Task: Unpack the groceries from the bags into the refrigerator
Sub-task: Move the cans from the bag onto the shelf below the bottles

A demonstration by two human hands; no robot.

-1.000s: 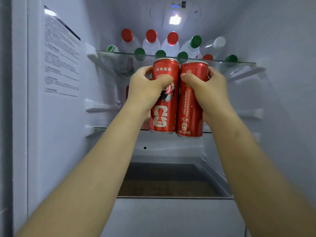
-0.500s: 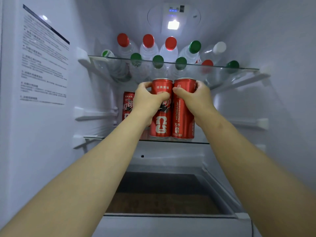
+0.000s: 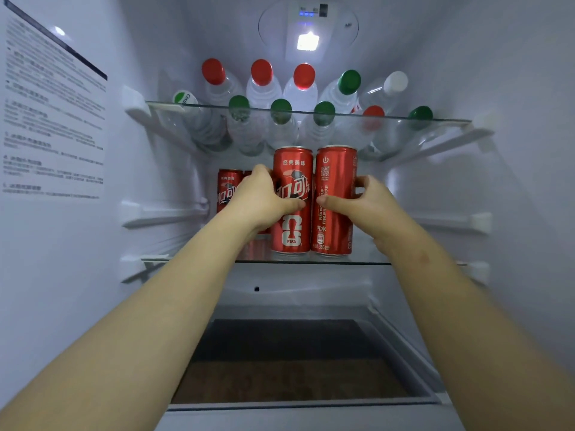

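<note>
Head view: the left hand (image 3: 264,199) has its grip curled round the left can (image 3: 292,234), and the right hand (image 3: 368,206) holds the right can (image 3: 335,169). Both cans stand upright, touching each other, on the middle glass shelf (image 3: 368,262). A third can (image 3: 228,188) stands at far left.

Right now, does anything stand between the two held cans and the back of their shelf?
Nothing visible does, but the left can and right can hide the space behind them. Another red can stands farther back, behind the left hand, left of their path.
</note>
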